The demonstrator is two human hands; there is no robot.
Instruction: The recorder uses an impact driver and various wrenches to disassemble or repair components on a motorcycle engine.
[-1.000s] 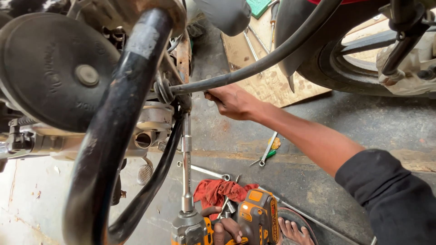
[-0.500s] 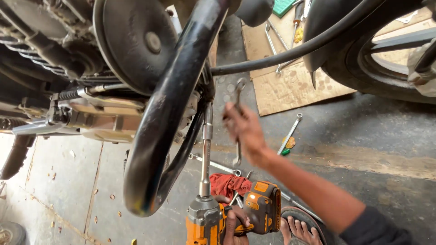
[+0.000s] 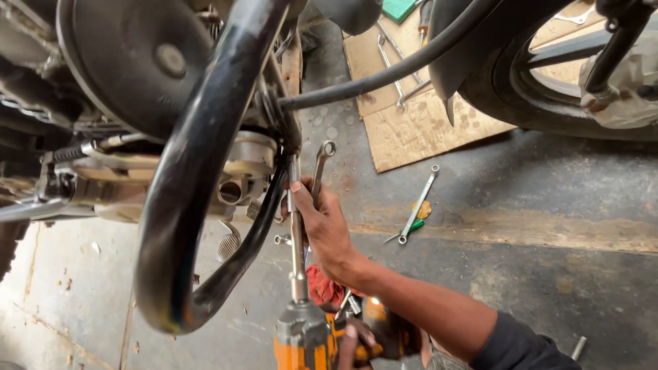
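Floor: grey concrete workshop floor [image 3: 548, 288], a flattened cardboard sheet [image 3: 425, 130] farther off beside a motorcycle tyre [image 3: 507, 96].
Left hand [image 3: 353, 342]: nearest me, at the bottom edge, wrapped around the orange impact driver [image 3: 308, 339].
Extension bar [image 3: 297, 233]: rises from the driver toward the engine [image 3: 247, 161]; stiff steel, likely heavy with the tool.
Right hand [image 3: 327, 229]: closed around my ring spanner [image 3: 319, 168] and against the bar.
Spanner: rigid, slim, possibly greasy; I'd grip it mid-shank. Its ring end sticks up above my fingers.
Beyond: red rag [image 3: 322, 288], another spanner [image 3: 419, 204] lying on the floor, black crash guard [image 3: 185, 178].
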